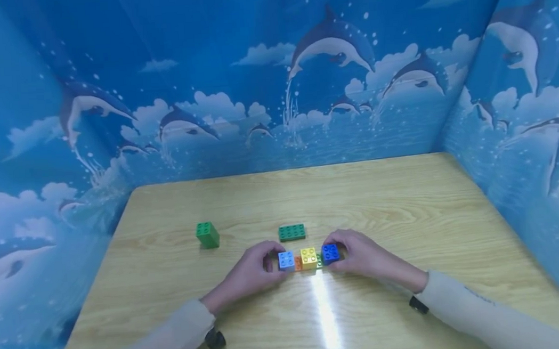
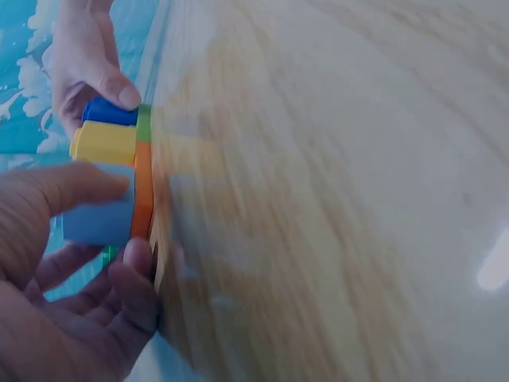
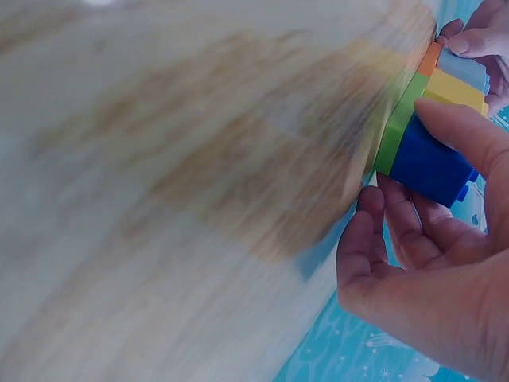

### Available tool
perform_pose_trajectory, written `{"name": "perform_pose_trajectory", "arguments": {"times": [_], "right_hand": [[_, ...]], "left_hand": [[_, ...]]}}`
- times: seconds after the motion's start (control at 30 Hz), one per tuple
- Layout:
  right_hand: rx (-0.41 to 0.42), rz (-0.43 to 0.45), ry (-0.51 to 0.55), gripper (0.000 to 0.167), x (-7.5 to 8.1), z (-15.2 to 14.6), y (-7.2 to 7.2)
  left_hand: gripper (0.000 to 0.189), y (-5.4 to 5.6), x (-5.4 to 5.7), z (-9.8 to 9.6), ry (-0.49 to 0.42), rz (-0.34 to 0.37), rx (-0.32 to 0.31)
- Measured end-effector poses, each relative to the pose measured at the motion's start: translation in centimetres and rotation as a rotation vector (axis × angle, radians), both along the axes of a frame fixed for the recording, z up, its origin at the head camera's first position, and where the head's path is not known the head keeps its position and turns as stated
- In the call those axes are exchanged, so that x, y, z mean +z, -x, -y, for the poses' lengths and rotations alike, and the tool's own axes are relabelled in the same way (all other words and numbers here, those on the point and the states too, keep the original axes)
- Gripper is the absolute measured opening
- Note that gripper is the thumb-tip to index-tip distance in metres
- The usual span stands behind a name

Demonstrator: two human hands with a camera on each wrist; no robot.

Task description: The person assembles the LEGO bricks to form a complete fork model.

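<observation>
A row of joined building blocks lies on the table. Its flat base is an orange brick (image 2: 143, 191) and a light green brick (image 3: 400, 123), end to end. On top stand a light blue block (image 1: 286, 261) at the left end, a yellow block (image 1: 308, 258) in the middle and a dark blue block (image 1: 330, 253) at the right end. My left hand (image 1: 258, 266) grips the light blue block between thumb and fingers. At the other end my right hand (image 1: 358, 255) holds the dark blue block the same way.
Just behind the row lies a flat dark green brick (image 1: 291, 232). A tall green block (image 1: 208, 235) stands farther left. The wooden table (image 1: 382, 200) is bounded by a blue dolphin-print curtain (image 1: 235, 81) at the back and sides.
</observation>
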State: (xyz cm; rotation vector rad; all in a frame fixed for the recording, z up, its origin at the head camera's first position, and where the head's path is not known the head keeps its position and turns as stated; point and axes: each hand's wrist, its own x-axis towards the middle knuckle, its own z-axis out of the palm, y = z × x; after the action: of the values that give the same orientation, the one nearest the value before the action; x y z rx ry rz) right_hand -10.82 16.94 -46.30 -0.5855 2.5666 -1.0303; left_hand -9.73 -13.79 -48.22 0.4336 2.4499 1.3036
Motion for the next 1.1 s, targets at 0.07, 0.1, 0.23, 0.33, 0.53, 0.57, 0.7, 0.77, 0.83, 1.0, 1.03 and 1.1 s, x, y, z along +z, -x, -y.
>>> {"name": "perform_pose_trajectory", "arguments": {"times": [0.07, 0.1, 0.23, 0.33, 0.53, 0.57, 0.7, 0.77, 0.83, 1.0, 1.03, 1.1], "right_hand": [[-0.003, -0.01, -0.008, 0.042, 0.0, 0.1, 0.1], [-0.005, -0.013, -0.011, 0.042, -0.1, 0.1, 0.1], [-0.009, -0.015, -0.021, 0.042, -0.2, 0.2, 0.2], [-0.009, 0.007, -0.01, 0.042, -0.2, 0.1, 0.3], [-0.014, 0.074, 0.045, 0.043, 0.0, -0.2, 0.2], [-0.016, 0.08, 0.052, 0.044, 0.0, -0.2, 0.2], [-0.027, 0.077, 0.089, 0.045, 0.0, -0.3, 0.0], [-0.041, 0.065, 0.111, 0.044, -0.2, -0.3, -0.1], [-0.056, 0.046, 0.128, 0.043, -0.2, -0.2, -0.1], [-0.077, 0.008, 0.173, 0.043, 0.0, 0.2, 0.0], [-0.078, 0.005, 0.185, 0.043, 0.0, 0.3, 0.1], [-0.077, 0.003, 0.206, 0.044, 0.0, 0.5, 0.3]], "left_hand": [[0.045, -0.1, -0.1, -0.3, 0.019, -0.03, -0.006], [0.043, -0.1, -0.1, -0.4, 0.028, -0.048, -0.01], [0.042, -0.2, -0.2, -0.8, 0.041, -0.072, -0.008], [0.043, -0.3, -0.2, -0.9, 0.041, -0.063, 0.012], [0.046, -0.3, -0.1, -0.6, 0.003, -0.038, 0.053], [0.047, -0.4, -0.1, -0.5, -0.005, -0.036, 0.061], [0.049, -0.5, 0.2, -0.3, -0.028, -0.041, 0.091], [0.048, -0.5, 0.3, -0.2, -0.044, -0.05, 0.096], [0.047, -0.5, 0.4, 0.0, -0.061, -0.053, 0.1], [0.044, -0.4, 0.5, 0.6, -0.071, -0.063, 0.128], [0.044, -0.4, 0.6, 0.7, -0.07, -0.064, 0.139], [0.045, -0.2, 0.8, 0.8, -0.072, -0.069, 0.16]]}}
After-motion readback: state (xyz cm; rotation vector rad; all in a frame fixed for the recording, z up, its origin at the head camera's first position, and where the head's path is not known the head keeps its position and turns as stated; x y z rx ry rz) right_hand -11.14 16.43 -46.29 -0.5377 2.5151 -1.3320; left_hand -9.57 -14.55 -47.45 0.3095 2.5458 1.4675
